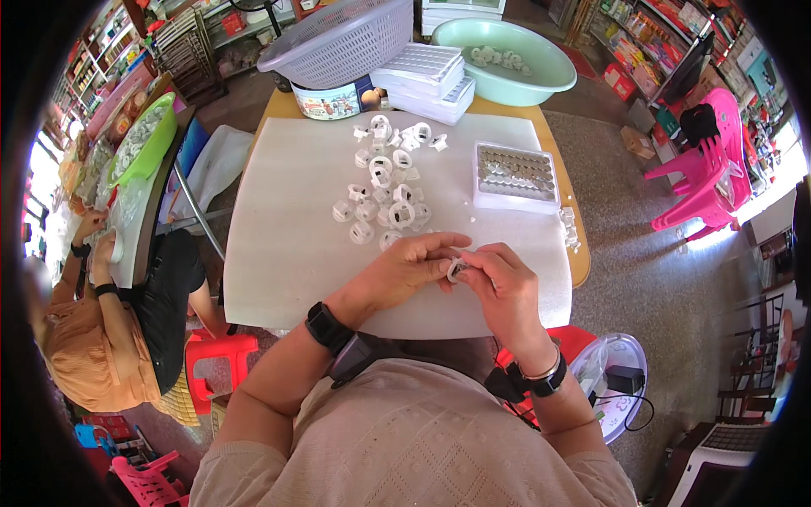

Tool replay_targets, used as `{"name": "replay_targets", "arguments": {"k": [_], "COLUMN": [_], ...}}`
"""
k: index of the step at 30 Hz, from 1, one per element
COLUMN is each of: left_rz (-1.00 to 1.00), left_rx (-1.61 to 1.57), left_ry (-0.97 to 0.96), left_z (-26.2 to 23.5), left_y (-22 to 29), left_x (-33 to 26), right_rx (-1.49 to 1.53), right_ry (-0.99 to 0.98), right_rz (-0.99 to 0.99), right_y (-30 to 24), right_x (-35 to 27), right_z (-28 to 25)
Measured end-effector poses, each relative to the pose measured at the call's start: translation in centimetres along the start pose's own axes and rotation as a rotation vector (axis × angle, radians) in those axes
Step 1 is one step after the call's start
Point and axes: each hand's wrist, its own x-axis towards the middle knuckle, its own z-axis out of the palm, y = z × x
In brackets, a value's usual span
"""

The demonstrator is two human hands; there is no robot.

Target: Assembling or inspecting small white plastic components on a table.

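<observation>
Near the front edge of the white-covered table [287, 228], my left hand [405, 269] and my right hand [509, 291] meet at a small white plastic ring-shaped part [457, 269]. The fingers of both hands are pinched around it, hiding much of it. Beyond my left hand lies a loose cluster of similar white ring-shaped parts [400, 213], some with dark insides. Beyond my right hand, a white tray [507, 203] holds rows of small round greyish pieces. Tiny white bits [569, 230] lie at the table's right edge.
At the table's back stand a lilac basket [338, 46] on a tin [334, 103], stacked white trays [427, 72] and a pale green basin [541, 72]. A co-worker [101, 338] sits at a left table with a green basin [169, 127]. Pink chairs [718, 160] stand right.
</observation>
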Motion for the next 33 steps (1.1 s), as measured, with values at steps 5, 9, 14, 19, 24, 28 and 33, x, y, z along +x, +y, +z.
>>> {"name": "replay_targets", "arguments": {"k": [5,9,14,19,24,28,33], "left_rz": [0.028,0.027,-0.020,-0.036,-0.015,-0.034,-0.017], "left_rx": [0.014,0.065,0.021,-0.140,-0.120,-0.186,-0.298], "left_ry": [-0.039,0.014,0.051,0.016,-0.004,0.023,0.027], "left_z": [-0.2,0.2,0.4,-0.1,-0.1,0.1,0.2], "left_y": [-0.1,0.2,0.6,-0.1,-0.1,0.1,0.2], "left_x": [0.1,0.1,0.0,0.0,0.2,0.2,0.1], "right_rx": [0.072,0.101,0.325,0.387,0.247,0.283,0.324], "right_ry": [-0.040,-0.061,-0.057,-0.062,-0.064,-0.096,-0.047], "right_rz": [0.011,0.032,0.102,0.148,0.111,0.195,0.130], "right_y": [0.7,1.3,2.3,2.5,2.2,2.0,1.9], "right_x": [0.2,0.4,0.2,0.2,0.4,0.6,0.4], "right_z": [-0.1,0.0,0.6,0.7,0.5,0.4,0.4]}}
